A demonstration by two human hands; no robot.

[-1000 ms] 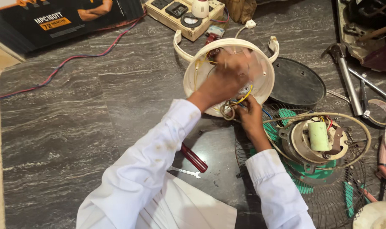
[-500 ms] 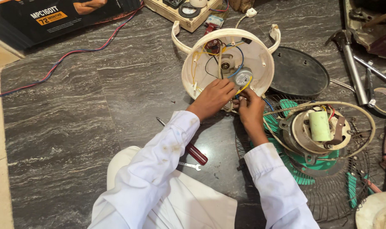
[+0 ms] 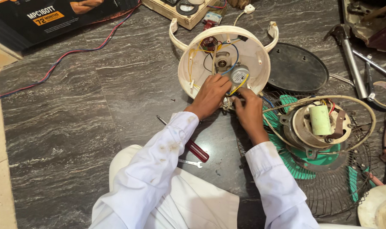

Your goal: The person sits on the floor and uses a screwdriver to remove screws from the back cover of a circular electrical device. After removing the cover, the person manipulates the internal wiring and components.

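both hands work at the near rim of the cream round fan housing on the dark stone floor: left hand and right hand pinch its loose wires, beside the small round motor.

Repair workshop floor: dismantled fan motor, hammer, screwdriver.

Long white sleeves, speckled with small brownish stains, over matching white garment; bare left hand and right hand.
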